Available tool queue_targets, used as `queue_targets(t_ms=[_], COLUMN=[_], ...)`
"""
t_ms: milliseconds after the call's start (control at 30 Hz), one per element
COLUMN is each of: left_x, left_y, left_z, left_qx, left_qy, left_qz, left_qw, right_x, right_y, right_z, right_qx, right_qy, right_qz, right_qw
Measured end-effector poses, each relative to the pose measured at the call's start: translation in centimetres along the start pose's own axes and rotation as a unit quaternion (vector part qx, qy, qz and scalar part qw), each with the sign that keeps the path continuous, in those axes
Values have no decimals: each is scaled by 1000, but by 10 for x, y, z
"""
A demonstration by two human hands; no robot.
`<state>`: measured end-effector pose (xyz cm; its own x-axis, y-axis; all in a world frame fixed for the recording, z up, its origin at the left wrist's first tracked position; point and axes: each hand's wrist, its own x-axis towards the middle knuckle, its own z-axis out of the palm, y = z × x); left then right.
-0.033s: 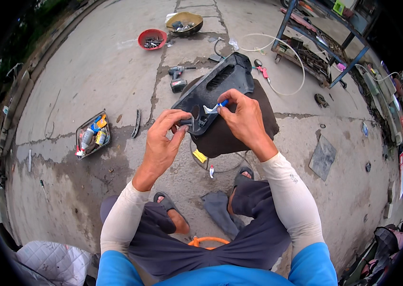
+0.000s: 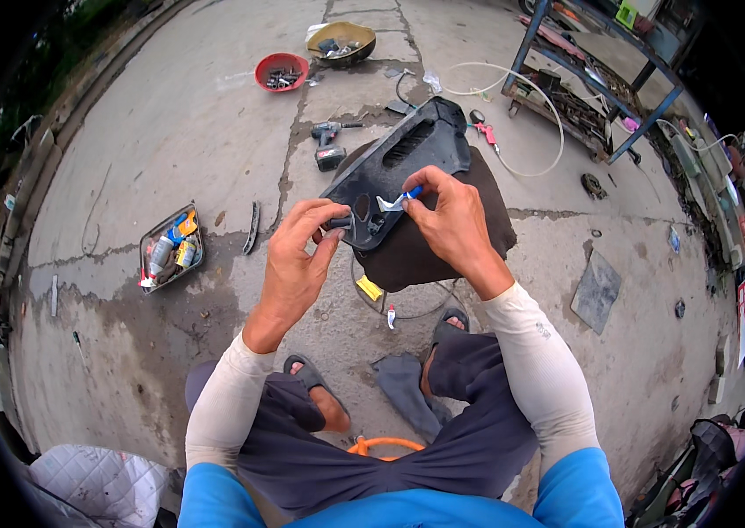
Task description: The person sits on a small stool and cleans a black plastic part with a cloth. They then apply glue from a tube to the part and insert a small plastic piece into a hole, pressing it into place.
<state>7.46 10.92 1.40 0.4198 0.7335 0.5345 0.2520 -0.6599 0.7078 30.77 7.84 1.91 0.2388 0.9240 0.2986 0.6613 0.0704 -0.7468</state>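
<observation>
My right hand pinches a small crumpled white-and-blue tube between thumb and fingers, its white end pointing left. To its left, my left hand grips a small dark cylindrical piece in its fingertips; its exact kind does not show. Both hands are over the near end of a black moulded plastic panel with a long slot. The panel lies on a dark brown stool seat. I cannot tell whether the dark piece touches the panel.
A cordless drill lies left of the panel. Beyond are a red bowl of metal parts and a yellowish bowl. A tray of bottles stands left. A blue metal rack and pink air gun are at right.
My left hand has shifted very slightly left and up with the dark piece. The right hand and the tube have barely moved.
</observation>
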Motion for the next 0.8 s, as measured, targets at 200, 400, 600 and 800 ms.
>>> queue_targets(t_ms=[200, 400, 600, 800], left_x=[6, 13, 14, 13], left_y=[-8, -16, -5, -8], left_z=[-2, 12, 19, 21], left_qx=[86, 201, 312, 301], left_qy=[12, 14, 11, 18], left_qz=[37, 158, 151, 133], left_qw=[996, 967, 938, 944], right_x=[-6, -9, -13, -6], right_y=[0, 8, 7, 16], right_z=[3, 12, 15, 3], right_qx=[-50, -141, -33, 173], right_qy=[-10, 32, 6, -4], right_qz=[-21, -181, -48, 90], right_qw=[999, 973, 998, 981])
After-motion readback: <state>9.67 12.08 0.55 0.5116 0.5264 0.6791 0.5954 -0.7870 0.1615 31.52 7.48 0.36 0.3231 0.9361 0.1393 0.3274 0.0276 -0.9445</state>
